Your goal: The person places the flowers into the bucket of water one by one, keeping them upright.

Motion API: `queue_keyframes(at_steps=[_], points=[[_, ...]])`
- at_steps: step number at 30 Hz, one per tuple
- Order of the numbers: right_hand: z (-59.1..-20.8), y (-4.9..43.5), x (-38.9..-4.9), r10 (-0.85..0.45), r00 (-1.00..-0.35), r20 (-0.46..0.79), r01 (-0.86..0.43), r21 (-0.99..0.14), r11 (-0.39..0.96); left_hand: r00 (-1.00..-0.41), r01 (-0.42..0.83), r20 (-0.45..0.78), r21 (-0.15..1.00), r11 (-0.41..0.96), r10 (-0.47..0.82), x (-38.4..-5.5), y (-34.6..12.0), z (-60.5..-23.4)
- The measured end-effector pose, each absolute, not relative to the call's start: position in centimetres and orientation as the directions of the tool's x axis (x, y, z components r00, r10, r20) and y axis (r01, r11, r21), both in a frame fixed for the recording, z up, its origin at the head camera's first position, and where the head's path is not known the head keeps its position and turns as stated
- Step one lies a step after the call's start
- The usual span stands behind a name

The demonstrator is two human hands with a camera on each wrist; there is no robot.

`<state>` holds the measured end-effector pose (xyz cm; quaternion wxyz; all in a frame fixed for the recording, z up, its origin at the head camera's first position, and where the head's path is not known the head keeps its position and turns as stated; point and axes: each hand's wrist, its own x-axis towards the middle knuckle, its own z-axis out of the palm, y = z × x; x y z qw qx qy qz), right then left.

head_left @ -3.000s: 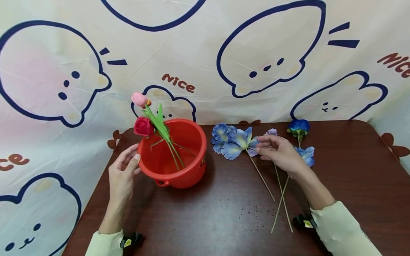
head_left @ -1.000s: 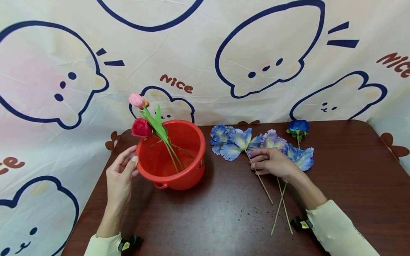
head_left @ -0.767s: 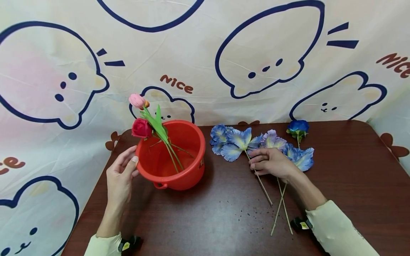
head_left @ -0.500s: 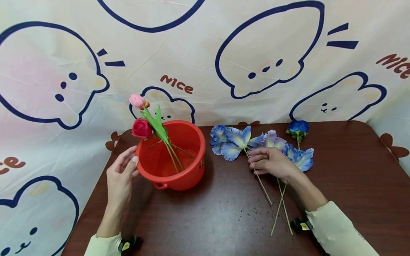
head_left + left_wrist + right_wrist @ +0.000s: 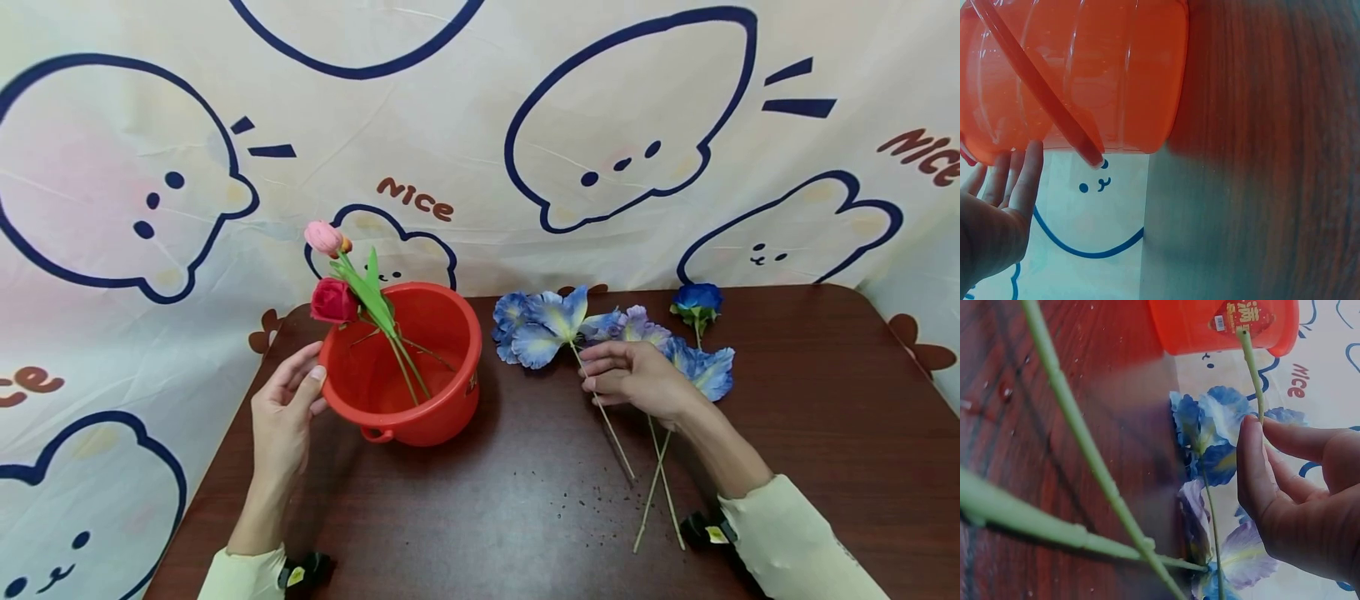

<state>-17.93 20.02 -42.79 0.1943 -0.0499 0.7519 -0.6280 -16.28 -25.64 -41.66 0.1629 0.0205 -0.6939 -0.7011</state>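
My left hand [image 5: 283,408] holds the rim of a red plastic bucket [image 5: 442,421] from the left, thumb at the edge and fingers against its outer side. Leaning in the bucket are a pink tulip [image 5: 324,237] and a red rose [image 5: 334,300], stems inside. My right hand [image 5: 641,379] pinches the thin stem of a blue iris-like flower [image 5: 553,325] between thumb and fingertips. In the right wrist view, the stem's cut end [image 5: 1244,337] sticks out past the right hand [image 5: 1310,494]. A purple flower [image 5: 637,327] and another blue flower [image 5: 705,371] lie beside this hand.
A dark blue rose [image 5: 697,302] lies at the back right of the brown table [image 5: 487,517]. Crossed stems [image 5: 658,483] extend toward the front below the right hand. Dark specks dot the table's middle. A cartoon-printed cloth [image 5: 480,167] hangs behind.
My right hand has come down and left from over the flowers to one blue flower's stem and now pinches it. That flower's head has risen slightly. The left hand stays at the bucket.
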Motion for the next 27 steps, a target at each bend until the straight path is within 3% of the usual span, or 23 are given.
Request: queue_keyframes(at_steps=[16, 27], points=[[-40.7, 19.4, -17.2, -0.277, -0.942, -0.19, 0.157, -0.978, 0.139, -0.947, 0.196, 0.198, 0.98, 0.036, -0.254, -16.2, -25.8, -41.6], [-38.8, 19.4, -16.4, -0.212, -0.973, -0.095, 0.083, -0.994, 0.064, -0.956, 0.163, 0.165, 0.986, 0.028, -0.243, -16.1, -25.9, -41.5]])
